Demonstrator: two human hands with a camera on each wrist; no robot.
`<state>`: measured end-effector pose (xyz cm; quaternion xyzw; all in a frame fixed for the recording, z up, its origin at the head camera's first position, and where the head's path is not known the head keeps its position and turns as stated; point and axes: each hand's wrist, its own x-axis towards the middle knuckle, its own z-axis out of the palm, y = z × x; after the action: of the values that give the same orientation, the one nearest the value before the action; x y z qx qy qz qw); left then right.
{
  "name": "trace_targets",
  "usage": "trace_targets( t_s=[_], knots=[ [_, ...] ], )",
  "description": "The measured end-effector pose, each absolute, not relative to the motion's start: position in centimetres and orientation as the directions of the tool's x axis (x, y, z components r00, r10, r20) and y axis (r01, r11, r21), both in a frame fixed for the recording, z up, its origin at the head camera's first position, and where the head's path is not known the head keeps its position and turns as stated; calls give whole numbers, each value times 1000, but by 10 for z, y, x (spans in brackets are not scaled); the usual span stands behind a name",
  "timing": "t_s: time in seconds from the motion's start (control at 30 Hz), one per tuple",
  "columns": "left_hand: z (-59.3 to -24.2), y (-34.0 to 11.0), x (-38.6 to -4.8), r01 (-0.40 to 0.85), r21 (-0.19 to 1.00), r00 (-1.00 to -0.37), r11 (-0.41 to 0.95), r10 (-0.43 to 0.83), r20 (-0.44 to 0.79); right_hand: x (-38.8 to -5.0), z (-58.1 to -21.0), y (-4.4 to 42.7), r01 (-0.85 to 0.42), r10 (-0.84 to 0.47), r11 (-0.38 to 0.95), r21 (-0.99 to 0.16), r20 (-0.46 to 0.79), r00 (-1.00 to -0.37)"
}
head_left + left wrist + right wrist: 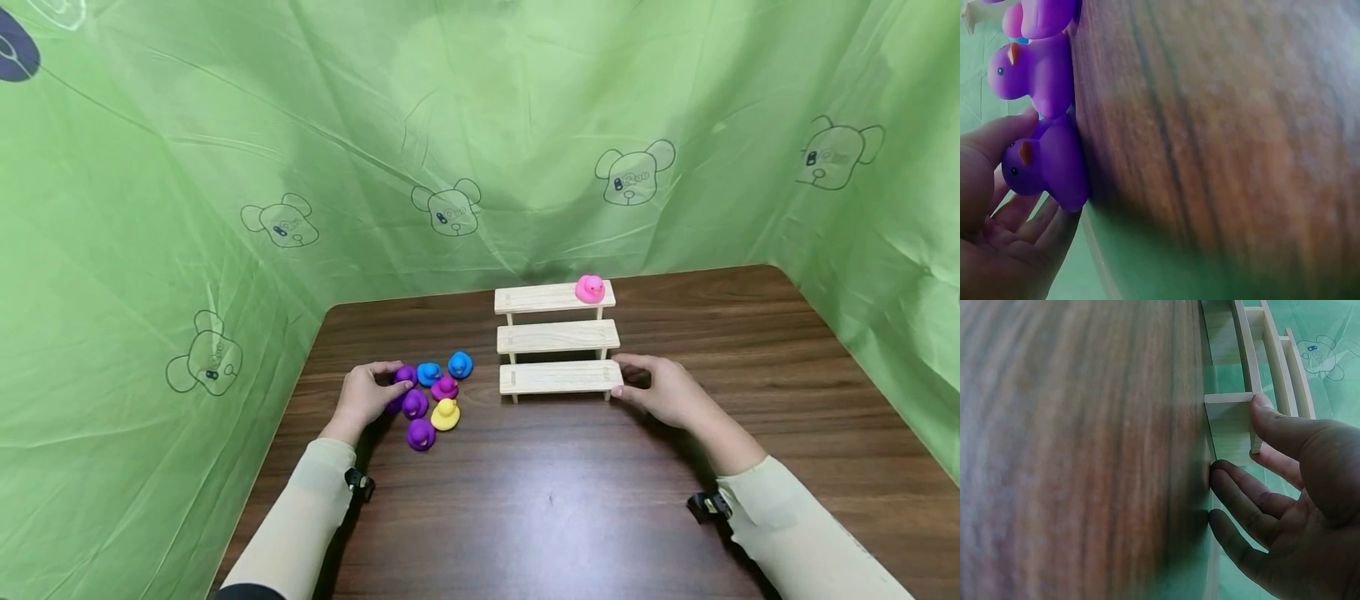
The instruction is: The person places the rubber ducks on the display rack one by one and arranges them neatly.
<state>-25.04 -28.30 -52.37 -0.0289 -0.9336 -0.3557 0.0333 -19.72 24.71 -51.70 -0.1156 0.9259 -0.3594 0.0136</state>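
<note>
Rack [558,337] — lengthwise left-to-right, low side nearest

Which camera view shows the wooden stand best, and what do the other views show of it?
The head view: the whole wooden stand is in frame, all three levels visible. The right wrist view shows it from one end, cut off above. The left wrist view has only a pale scrap, perhaps the stand.

Green sheeting [525,92] (creased) around brown table [555,517]
</note>
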Motion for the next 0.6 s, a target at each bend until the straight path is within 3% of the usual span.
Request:
trace_targets(
  t_s=[0.6],
  knots=[
    [-525, -281, -250, 55, 687, -997, 724, 7, 72, -199, -520, 249, -196, -222, 718, -668, 47, -974]
  ],
)
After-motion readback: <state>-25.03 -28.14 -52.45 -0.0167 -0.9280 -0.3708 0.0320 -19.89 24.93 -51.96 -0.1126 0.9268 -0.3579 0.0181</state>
